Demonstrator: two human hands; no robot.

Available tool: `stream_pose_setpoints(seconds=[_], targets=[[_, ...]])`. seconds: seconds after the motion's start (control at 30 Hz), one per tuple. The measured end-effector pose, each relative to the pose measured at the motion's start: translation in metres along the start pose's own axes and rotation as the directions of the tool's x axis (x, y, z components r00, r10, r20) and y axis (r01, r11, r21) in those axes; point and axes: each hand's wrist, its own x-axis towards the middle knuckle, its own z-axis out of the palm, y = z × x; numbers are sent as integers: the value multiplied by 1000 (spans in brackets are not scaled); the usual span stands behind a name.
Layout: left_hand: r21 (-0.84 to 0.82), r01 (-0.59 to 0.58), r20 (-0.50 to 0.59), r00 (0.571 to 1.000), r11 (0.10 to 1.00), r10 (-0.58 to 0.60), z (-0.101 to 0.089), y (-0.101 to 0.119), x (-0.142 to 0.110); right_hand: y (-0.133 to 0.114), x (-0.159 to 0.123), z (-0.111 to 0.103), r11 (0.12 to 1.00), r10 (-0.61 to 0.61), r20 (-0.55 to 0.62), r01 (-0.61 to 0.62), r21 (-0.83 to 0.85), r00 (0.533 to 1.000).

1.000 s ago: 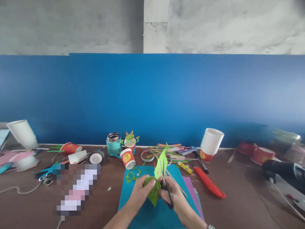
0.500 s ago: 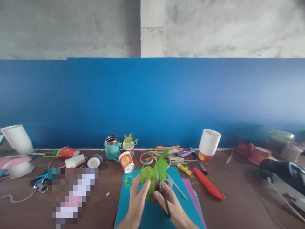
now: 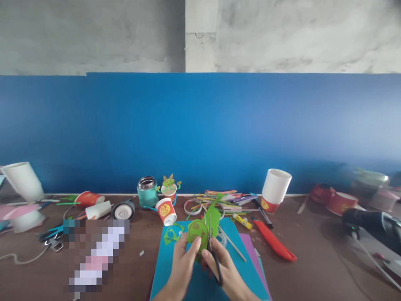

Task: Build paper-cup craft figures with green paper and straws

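My left hand (image 3: 184, 259) pinches green paper (image 3: 196, 229) with a round face drawn on it, thumb lying across the front. My right hand (image 3: 226, 262) holds black-handled scissors (image 3: 216, 262), their blades pointing away from me at the paper. A wider green piece (image 3: 214, 218) shows just beyond the blades; whether it joins the drawn piece I cannot tell. Both hands are above a blue sheet (image 3: 241, 267). Cut green scraps (image 3: 171, 235) lie on its far left corner. A roll of clear tape (image 3: 222, 239) sits partly behind my right hand.
Behind the sheet stand a teal jar (image 3: 148, 194), a tilted paper cup (image 3: 166, 211) and a decorated cup (image 3: 169, 190). Coloured sticks and pens (image 3: 228, 200) are heaped by the wall. To the right are a glue stick (image 3: 242, 221), a red pouch (image 3: 274, 241) and stacked white cups (image 3: 276, 188).
My left hand and the drawn paper have shifted slightly right, closer to the scissors. The paper has turned a little. My right hand stays in nearly the same place.
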Motion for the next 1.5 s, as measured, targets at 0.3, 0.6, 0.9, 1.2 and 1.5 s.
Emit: stream_pose_setpoints(seconds=[0.3, 0.6, 0.9, 1.2, 1.5], targets=[[88, -34, -33, 999, 996, 37, -1, 6, 0, -3, -1, 1, 1000, -18, -34, 18, 14, 999], [143, -77, 7, 997, 987, 76, -4, 10, 1, -7, 0, 3, 999, -41, -75, 43, 29, 996], [170, -125, 54, 992, 978, 117, -8, 10, 5, -8, 1, 1, 999, -33, -69, 34, 19, 997], [211, -104, 60, 994, 972, 94, -13, 9, 9, -3, 4, -2, 1000, -4, -72, 5, 4, 997], [187, -98, 80, 993, 977, 84, -14, 14, 11, -4, 3, -3, 999, 37, -69, -37, 1, 997]])
